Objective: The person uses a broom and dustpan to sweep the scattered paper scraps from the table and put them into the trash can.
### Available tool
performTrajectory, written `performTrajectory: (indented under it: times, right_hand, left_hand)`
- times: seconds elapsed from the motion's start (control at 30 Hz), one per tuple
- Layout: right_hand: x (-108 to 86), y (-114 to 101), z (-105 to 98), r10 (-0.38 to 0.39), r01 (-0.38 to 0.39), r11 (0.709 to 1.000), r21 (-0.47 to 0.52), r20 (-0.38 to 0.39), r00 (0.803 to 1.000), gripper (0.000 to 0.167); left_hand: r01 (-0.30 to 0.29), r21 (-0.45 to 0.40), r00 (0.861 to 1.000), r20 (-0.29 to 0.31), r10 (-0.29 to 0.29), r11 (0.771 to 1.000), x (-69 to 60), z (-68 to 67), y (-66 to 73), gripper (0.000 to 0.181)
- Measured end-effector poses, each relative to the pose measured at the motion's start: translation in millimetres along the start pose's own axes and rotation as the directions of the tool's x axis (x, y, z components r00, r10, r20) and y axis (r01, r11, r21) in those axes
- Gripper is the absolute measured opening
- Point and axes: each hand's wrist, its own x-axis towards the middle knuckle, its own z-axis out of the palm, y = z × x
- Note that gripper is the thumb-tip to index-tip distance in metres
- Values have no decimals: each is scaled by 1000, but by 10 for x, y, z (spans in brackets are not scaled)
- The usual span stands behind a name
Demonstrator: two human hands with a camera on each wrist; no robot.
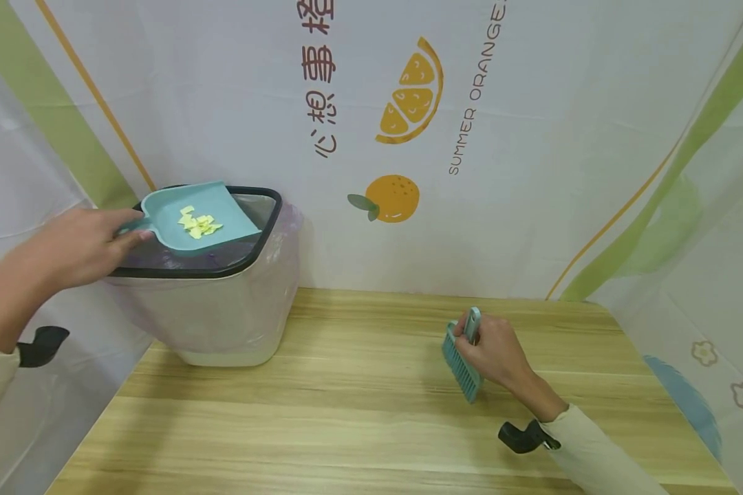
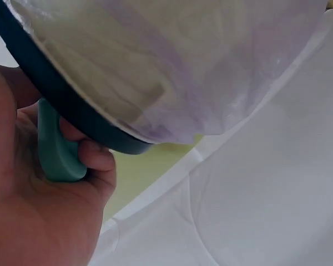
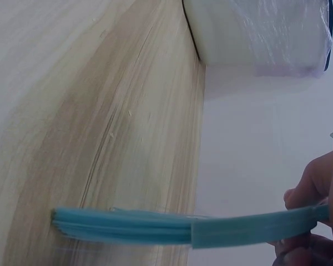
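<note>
In the head view my left hand [image 1: 89, 244] grips the short handle of a light blue dustpan [image 1: 167, 213], holding it over the open top of a trash bin [image 1: 223, 323]. Small yellow-green paper scraps [image 1: 199, 225] lie in a little heap on the pan. The left wrist view shows the fingers curled round the teal handle [image 2: 58, 149], beside the bin's dark rim [image 2: 61, 100]. My right hand [image 1: 495, 347] holds a small blue hand brush [image 1: 461, 364] above the wooden table. Its bristles [image 3: 122, 224] point down towards the tabletop in the right wrist view.
The bin has a black rim [image 1: 248, 265] and a thin purplish liner bag. It stands at the back left of the wooden table [image 1: 347, 412]. A white printed curtain [image 1: 501, 227] hangs right behind the table, and more fabric borders the sides.
</note>
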Motion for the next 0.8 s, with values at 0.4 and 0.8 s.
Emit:
performTrajectory:
  times: [0.4,0.8]
  right_hand:
    - [-6,8,12,-5,5,1000,2,-1,1000,12]
    - [7,16,16,-8,8,1000,-1,-1,1000,12]
  left_hand:
    - [-217,147,865,-430,260,965,-24,127,72,45]
    - [-405,314,682,-521,513,858,4,99,50,43]
